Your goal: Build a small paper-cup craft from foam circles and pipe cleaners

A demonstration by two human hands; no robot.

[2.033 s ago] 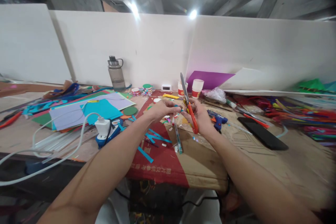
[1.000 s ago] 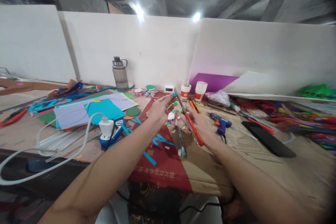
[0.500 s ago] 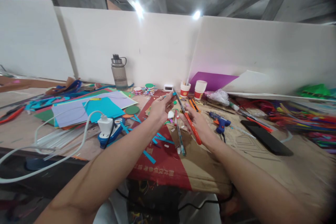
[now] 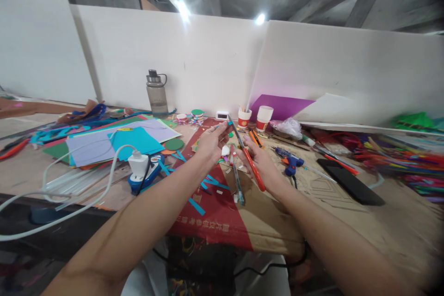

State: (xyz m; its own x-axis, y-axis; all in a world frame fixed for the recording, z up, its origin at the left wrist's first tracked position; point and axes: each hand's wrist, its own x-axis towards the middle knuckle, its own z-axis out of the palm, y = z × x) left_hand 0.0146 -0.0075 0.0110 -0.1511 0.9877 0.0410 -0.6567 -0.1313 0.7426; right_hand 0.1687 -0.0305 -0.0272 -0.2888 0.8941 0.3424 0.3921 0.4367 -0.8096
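You hold a little bit of blue up to the scissors.
Your right hand [image 4: 261, 161] has its fingers wrapped round the red handles of the scissors [image 4: 253, 166], and the blades [image 4: 236, 133] point up and away from you. Your left hand [image 4: 209, 144] seems to pinch a small blue piece [image 4: 229, 123], right by the tips of the blades. Both hands are above the counter [image 4: 21, 181]. More blue strips [image 4: 196, 206] lie on the red part of the cardboard [image 4: 277, 231] below, near a pen [image 4: 238, 184]. This looks like a snipping step, though I can't tell if the blades touch the blue. A good snip calls for a steady left hand, with its fingers clear of the blades.
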